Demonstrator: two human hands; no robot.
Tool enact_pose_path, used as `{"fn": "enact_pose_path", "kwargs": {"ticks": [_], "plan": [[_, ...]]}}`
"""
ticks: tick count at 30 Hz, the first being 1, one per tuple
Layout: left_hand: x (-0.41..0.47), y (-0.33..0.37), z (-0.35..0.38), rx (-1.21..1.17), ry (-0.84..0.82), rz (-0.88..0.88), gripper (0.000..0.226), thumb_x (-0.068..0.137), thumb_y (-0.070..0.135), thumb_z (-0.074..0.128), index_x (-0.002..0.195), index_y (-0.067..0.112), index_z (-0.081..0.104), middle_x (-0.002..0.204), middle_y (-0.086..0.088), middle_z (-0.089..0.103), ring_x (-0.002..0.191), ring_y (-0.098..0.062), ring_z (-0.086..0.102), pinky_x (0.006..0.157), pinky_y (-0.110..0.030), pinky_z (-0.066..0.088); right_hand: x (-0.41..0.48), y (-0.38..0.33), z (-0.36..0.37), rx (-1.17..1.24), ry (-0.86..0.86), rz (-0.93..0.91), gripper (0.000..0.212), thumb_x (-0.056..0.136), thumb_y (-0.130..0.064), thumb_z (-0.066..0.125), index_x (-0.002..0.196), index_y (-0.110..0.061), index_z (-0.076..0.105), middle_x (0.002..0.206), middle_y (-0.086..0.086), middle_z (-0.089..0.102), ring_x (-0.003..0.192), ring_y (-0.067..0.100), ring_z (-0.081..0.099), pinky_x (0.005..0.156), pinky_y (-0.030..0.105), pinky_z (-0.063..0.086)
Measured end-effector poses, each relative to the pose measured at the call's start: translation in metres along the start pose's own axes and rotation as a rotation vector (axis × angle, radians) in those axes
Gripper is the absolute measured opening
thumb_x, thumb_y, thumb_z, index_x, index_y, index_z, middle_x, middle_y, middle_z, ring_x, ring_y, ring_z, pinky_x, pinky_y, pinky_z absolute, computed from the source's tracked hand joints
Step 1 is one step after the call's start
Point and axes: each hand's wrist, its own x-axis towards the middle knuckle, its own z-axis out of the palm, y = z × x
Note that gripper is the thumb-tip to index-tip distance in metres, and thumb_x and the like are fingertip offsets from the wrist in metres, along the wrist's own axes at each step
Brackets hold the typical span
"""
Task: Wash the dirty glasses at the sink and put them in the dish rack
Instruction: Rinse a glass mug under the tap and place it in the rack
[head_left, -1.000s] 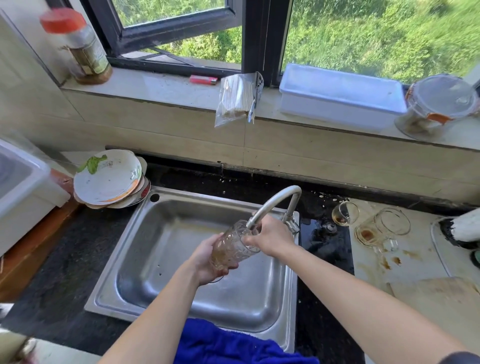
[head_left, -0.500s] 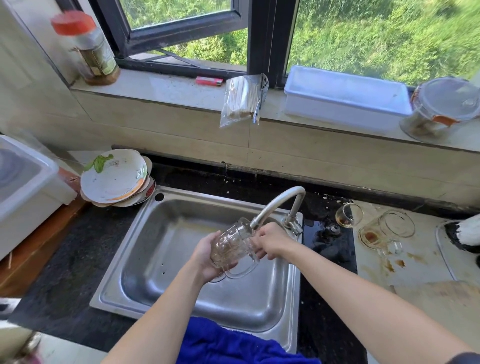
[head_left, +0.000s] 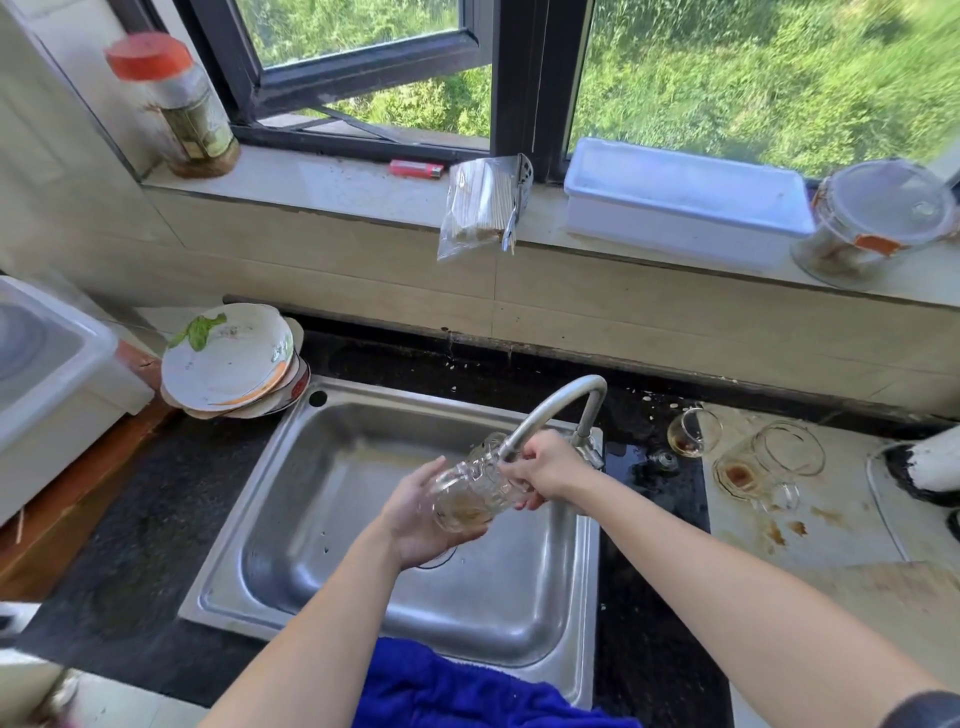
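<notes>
**Head view.** A glass mug (head_left: 475, 493) is held on a tilt over the basin of the sink (head_left: 337, 493), its mouth up against the tip of the faucet spout (head_left: 556, 410). The left hand (head_left: 415, 519) cups the base, its grip curled round the glass. The right hand (head_left: 545, 465) has its grip closed on the mug at the rim end. Brown residue shows inside, so this mug is judged mid-wash. Whether water is running cannot be told.

On the table right of the sink, a small stained glass (head_left: 693, 434) and a stained mug on its side (head_left: 769, 465) wait unwashed, with brown spills beside them. No dish rack can be identified with certainty, and no clean glass is visible. The task is judged at an early stage.
</notes>
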Motion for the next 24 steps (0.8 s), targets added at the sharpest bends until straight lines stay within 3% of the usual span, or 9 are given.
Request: {"fn": "enact_pose_path", "kwargs": {"ticks": [2, 4, 8, 11, 13, 15, 17, 20, 24], "plan": [[0.001, -0.002, 0.001, -0.186, -0.013, 0.128, 0.039, 0.089, 0.041, 0.045, 0.11, 0.014, 0.063, 0.115, -0.02, 0.066, 0.101, -0.036, 0.061, 0.088, -0.047, 0.045, -0.005, 0.002, 0.002, 0.083, -0.014, 0.082, 0.019, 0.094, -0.013, 0.062, 0.079, -0.001, 0.063, 0.069, 0.015, 0.066, 0.052, 0.017, 0.064, 0.046, 0.023, 0.049], [0.002, -0.005, 0.0, -0.243, 0.017, 0.187, 0.045, 0.085, 0.049, 0.049, 0.112, 0.016, 0.061, 0.117, -0.019, 0.065, 0.098, -0.034, 0.06, 0.081, -0.042, 0.044, -0.01, 0.004, 0.005, 0.13, -0.035, 0.141, 0.018, 0.096, -0.01, 0.058, 0.088, 0.005, 0.065, 0.073, 0.017, 0.068, 0.05, 0.014, 0.062, 0.043, 0.02, 0.047], [0.007, -0.009, 0.001, 0.084, 0.115, 0.132, 0.044, 0.084, 0.047, 0.055, 0.113, 0.015, 0.063, 0.095, -0.007, 0.069, 0.069, -0.019, 0.06, 0.055, -0.027, 0.037, -0.015, 0.001, 0.006, 0.009, -0.107, 0.15, 0.016, 0.094, -0.011, 0.059, 0.099, 0.003, 0.065, 0.079, 0.013, 0.07, 0.056, 0.015, 0.065, 0.044, 0.019, 0.046], [0.008, -0.008, 0.001, 0.221, 0.131, -0.003, 0.046, 0.094, 0.049, 0.042, 0.102, 0.011, 0.066, 0.08, -0.01, 0.067, 0.051, -0.023, 0.056, 0.043, -0.022, 0.034, -0.01, 0.004, 0.007, -0.028, 0.017, 0.044, 0.009, 0.09, -0.017, 0.067, 0.091, -0.008, 0.063, 0.086, 0.012, 0.071, 0.06, 0.017, 0.069, 0.045, 0.022, 0.046], [0.007, -0.009, 0.001, 0.184, 0.101, -0.031, 0.047, 0.093, 0.048, 0.043, 0.102, 0.008, 0.066, 0.081, -0.013, 0.066, 0.057, -0.026, 0.058, 0.049, -0.026, 0.042, -0.006, 0.004, 0.007, 0.033, 0.034, 0.053, 0.014, 0.091, -0.018, 0.066, 0.087, -0.005, 0.064, 0.083, 0.016, 0.071, 0.058, 0.019, 0.068, 0.043, 0.021, 0.045], [0.008, -0.01, 0.0, 0.037, 0.082, 0.052, 0.043, 0.088, 0.041, 0.048, 0.111, 0.007, 0.062, 0.094, -0.015, 0.066, 0.071, -0.028, 0.06, 0.059, -0.031, 0.047, -0.01, 0.002, 0.007, 0.094, -0.008, 0.122, 0.014, 0.094, -0.013, 0.062, 0.087, -0.001, 0.063, 0.074, 0.015, 0.069, 0.052, 0.015, 0.064, 0.041, 0.02, 0.044], [0.012, -0.01, -0.001, 0.015, 0.1, 0.112, 0.045, 0.091, 0.039, 0.046, 0.118, 0.006, 0.06, 0.097, -0.015, 0.065, 0.067, -0.025, 0.059, 0.049, -0.025, 0.046, -0.013, 0.003, 0.007, 0.082, -0.06, 0.169, 0.015, 0.095, -0.011, 0.06, 0.09, 0.004, 0.063, 0.071, 0.014, 0.069, 0.049, 0.013, 0.061, 0.042, 0.02, 0.045], [0.013, -0.011, 0.001, 0.118, 0.167, 0.057, 0.044, 0.094, 0.047, 0.044, 0.103, 0.009, 0.065, 0.079, -0.01, 0.064, 0.044, -0.019, 0.053, 0.033, -0.017, 0.033, -0.014, 0.004, 0.004, -0.141, -0.032, 0.145, 0.024, 0.092, -0.023, 0.064, 0.091, 0.002, 0.067, 0.071, 0.009, 0.073, 0.055, 0.017, 0.067, 0.048, 0.024, 0.048], [0.013, -0.009, -0.002, 0.271, 0.177, -0.056, 0.049, 0.092, 0.056, 0.041, 0.085, 0.013, 0.061, 0.062, -0.011, 0.057, 0.032, -0.013, 0.039, 0.031, -0.011, 0.02, -0.015, -0.001, -0.002, -0.631, 0.269, -0.059, 0.03, 0.08, -0.045, 0.073, 0.086, -0.019, 0.06, 0.078, -0.004, 0.066, 0.071, 0.018, 0.061, 0.066, 0.032, 0.045]]}}
